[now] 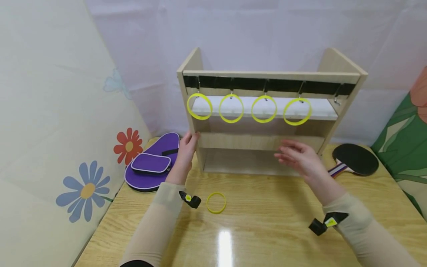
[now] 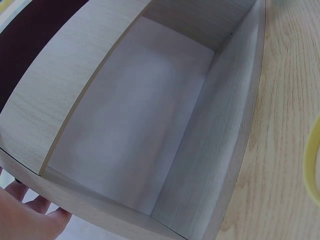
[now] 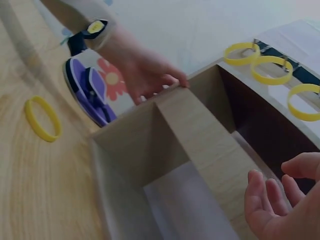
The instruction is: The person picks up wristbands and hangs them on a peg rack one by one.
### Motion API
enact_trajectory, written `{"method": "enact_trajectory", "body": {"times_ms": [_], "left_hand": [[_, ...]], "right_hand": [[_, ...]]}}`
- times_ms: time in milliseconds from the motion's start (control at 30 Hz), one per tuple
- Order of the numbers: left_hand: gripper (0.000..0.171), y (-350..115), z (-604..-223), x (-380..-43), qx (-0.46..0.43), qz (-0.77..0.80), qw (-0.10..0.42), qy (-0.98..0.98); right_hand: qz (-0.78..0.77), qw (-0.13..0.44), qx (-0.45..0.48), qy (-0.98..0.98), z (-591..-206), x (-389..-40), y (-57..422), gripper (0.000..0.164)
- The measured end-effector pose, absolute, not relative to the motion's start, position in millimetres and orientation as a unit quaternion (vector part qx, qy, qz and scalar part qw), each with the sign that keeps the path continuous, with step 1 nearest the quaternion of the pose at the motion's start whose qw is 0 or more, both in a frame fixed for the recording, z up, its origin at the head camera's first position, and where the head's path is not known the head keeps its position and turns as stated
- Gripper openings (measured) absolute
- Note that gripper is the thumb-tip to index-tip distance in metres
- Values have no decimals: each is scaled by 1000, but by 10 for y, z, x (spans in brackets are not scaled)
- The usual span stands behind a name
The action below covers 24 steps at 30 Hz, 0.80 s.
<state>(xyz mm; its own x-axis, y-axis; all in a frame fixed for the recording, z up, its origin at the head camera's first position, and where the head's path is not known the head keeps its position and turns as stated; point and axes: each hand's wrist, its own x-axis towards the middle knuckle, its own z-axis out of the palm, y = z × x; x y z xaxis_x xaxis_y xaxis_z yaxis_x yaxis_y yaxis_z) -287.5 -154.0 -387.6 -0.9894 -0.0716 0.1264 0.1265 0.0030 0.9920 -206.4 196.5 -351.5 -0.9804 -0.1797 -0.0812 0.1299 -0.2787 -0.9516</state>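
Observation:
A pale wooden shelf [image 1: 261, 142] stands on the table, with a row of metal hooks on a black strip [image 1: 250, 83]. Several yellow rings [image 1: 231, 121] hang from the hooks; the rightmost hook [image 1: 337, 100] is bare. Another yellow ring [image 1: 216, 212] lies flat on the table before the shelf. My left hand [image 1: 186, 152] holds the shelf's left side panel, its fingers along the outer face [image 2: 30, 212] and the thumb near the front edge. My right hand [image 1: 301, 159] hovers before the shelf's right half, fingers loosely bent and holding nothing.
A purple paddle case [image 1: 151, 163] leans at the left, beyond my left forearm. On the right lies a black table tennis paddle [image 1: 355, 159], its handle partly behind my right hand. A wooden table [image 1: 260, 222] spreads in front of the shelf.

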Motion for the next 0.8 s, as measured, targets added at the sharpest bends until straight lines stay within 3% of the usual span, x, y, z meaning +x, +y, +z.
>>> {"method": "enact_trajectory", "body": {"times_ms": [133,800], "left_hand": [[47,-1541,-3869,-2876,-20,-708,70,-703],[46,-1540,-3877,-2864,-22,-705,73,-706]], "right_hand": [[-767,115,-20,630,-3624,-2056,1836,56],[-722,176,-54,667,-4147,-2050,1242,49]]}}
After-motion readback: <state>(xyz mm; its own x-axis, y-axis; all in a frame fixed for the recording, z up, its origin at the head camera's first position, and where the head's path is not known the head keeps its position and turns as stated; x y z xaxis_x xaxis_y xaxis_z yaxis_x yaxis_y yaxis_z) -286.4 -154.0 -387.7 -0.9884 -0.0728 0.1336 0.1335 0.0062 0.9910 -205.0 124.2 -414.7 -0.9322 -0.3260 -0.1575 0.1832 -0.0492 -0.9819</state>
